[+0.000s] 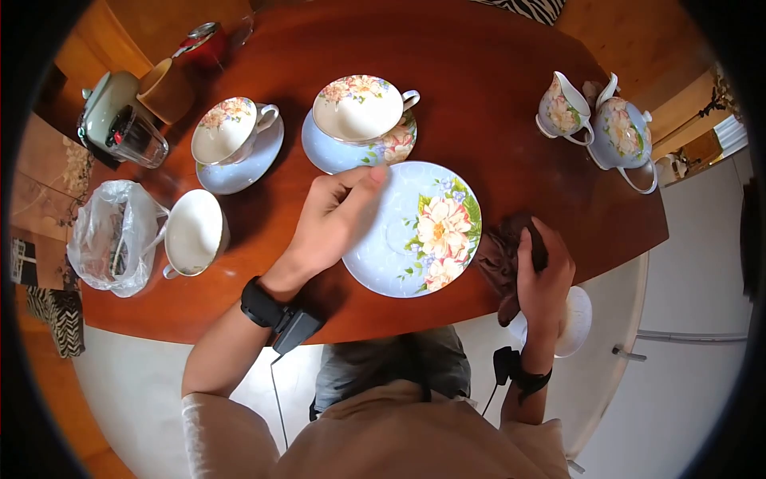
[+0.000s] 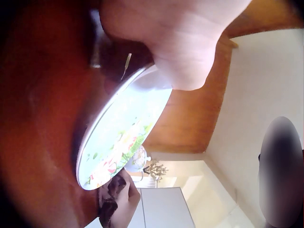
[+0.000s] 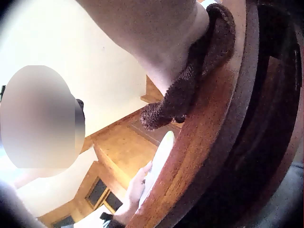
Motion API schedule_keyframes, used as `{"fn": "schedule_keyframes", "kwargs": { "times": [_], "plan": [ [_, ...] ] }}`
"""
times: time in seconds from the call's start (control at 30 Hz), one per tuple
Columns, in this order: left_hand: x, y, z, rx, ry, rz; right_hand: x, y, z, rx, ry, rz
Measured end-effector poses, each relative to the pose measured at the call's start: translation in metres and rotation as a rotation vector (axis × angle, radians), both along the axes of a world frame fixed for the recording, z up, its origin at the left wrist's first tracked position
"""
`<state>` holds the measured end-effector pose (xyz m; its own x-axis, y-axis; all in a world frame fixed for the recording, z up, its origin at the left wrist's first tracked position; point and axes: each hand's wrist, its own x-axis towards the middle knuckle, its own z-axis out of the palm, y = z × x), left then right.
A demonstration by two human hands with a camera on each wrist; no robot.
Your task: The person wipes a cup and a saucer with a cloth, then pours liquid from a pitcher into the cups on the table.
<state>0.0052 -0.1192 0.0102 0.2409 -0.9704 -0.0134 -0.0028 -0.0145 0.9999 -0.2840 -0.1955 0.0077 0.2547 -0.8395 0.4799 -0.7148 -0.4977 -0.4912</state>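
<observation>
A light blue saucer (image 1: 383, 239) with a large flower print is tilted over the table's front part. My left hand (image 1: 339, 219) pinches it at its upper left rim, thumb on the top face. In the left wrist view the saucer (image 2: 121, 128) slants away from the hand. Just right of the saucer, my right hand (image 1: 546, 275) grips a dark brown cloth (image 1: 500, 263), which hangs in folds toward the saucer. The right wrist view shows the cloth (image 3: 190, 85) bunched at the hand, close over the table edge.
Behind the saucer stand two flowered cups (image 1: 359, 116) (image 1: 225, 136) on saucers. At left are another cup (image 1: 195, 231), a plastic bag (image 1: 116, 239) and a glass (image 1: 140, 140). A creamer (image 1: 562, 112) and a teapot (image 1: 624, 136) stand at the right end.
</observation>
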Motion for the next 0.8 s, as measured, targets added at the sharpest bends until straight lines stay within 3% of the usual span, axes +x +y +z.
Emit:
{"fn": "schedule_keyframes", "kwargs": {
  "times": [0.07,0.13,0.2,0.37,0.5,0.6,0.8],
  "plan": [
    [-0.001,0.003,0.005,-0.207,-0.139,0.122,0.002,-0.003,0.000,0.000,-0.025,-0.008],
    [0.006,0.013,0.027,-0.204,-0.230,0.232,0.000,-0.005,-0.001,0.004,-0.035,-0.011],
    [0.001,0.023,0.051,-0.318,-0.466,0.342,-0.001,-0.006,-0.002,0.002,-0.043,-0.007],
    [0.013,0.058,0.072,-0.403,-0.911,0.400,-0.002,-0.007,-0.002,-0.003,-0.065,0.025],
    [0.025,0.073,0.066,-0.732,-1.016,0.154,-0.002,-0.007,-0.002,0.023,-0.078,0.016],
    [0.012,0.091,0.061,-0.704,-1.265,0.090,-0.002,-0.007,-0.003,0.016,-0.086,0.019],
    [-0.002,0.108,0.059,-0.647,-1.289,0.011,-0.003,-0.006,-0.003,0.040,-0.087,0.024]
  ]
}}
